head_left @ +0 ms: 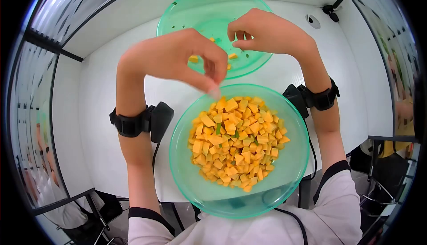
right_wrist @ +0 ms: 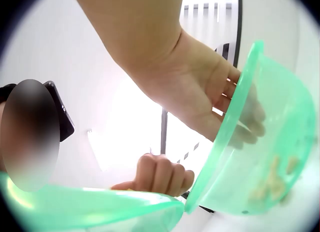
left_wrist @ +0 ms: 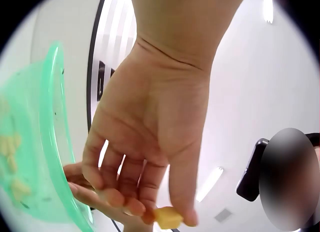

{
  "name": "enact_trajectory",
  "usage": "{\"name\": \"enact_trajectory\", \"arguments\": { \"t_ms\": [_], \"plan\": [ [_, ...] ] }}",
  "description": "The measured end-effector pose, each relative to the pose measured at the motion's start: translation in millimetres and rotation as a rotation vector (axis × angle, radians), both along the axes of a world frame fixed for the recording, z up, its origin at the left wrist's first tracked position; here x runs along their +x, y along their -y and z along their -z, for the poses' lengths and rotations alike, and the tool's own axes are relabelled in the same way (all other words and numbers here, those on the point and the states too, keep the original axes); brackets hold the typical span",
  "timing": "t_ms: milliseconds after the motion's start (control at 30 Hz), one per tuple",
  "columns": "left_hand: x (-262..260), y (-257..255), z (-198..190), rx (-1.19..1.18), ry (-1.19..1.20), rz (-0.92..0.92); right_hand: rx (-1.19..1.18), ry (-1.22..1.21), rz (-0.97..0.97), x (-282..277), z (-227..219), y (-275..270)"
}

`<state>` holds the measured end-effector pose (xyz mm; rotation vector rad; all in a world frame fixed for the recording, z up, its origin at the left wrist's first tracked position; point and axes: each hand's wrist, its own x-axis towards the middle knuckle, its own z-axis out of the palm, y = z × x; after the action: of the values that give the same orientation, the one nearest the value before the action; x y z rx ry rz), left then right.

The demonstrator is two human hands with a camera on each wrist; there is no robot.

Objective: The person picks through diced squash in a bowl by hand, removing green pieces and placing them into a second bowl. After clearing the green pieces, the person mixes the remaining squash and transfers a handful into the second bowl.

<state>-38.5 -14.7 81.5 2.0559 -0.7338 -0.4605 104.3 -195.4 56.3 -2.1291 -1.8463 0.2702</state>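
By near bowl, L hand pinches small, blocky, yellow-orange pc.

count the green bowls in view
2. The near bowl, heaped with orange chunks, is closest to the person's body; the far bowl is just beyond it, partly covered, with only a few chunks inside. No third bowl shows.

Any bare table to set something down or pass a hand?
White tabletop is bare between left forearm and left wall, likewise right forearm to right wall, except the cable hole. Crowded: middle; near bowl, far bowl, left hand and right hand above.
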Motion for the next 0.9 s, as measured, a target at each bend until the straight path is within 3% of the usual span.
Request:
{"name": "enact_trajectory", "arguments": {
  "t_ms": [67,167,300,400,500,900],
  "plan": [
    [1,7,0,-0.081,-0.005,0.193,-0.041,-0.043,0.014,-3,-1,-2],
    [-2,17,4,-0.103,0.066,0.058,-0.090,0.045,0.072,-5,2,-4],
    [8,12,17,0.170,0.192,-0.421,-0.047,0.094,0.031,5,26,-12],
    [20,-7,43,0.431,0.270,-0.654,-0.163,0.062,0.070,4,27,-16],
    [21,-23,65,0.635,0.384,-0.759,-0.201,0.019,0.050,6,31,-20],
    [20,-16,63,0.802,0.236,-0.776,-0.262,-0.066,0.020,6,38,-27]
  ]
}}
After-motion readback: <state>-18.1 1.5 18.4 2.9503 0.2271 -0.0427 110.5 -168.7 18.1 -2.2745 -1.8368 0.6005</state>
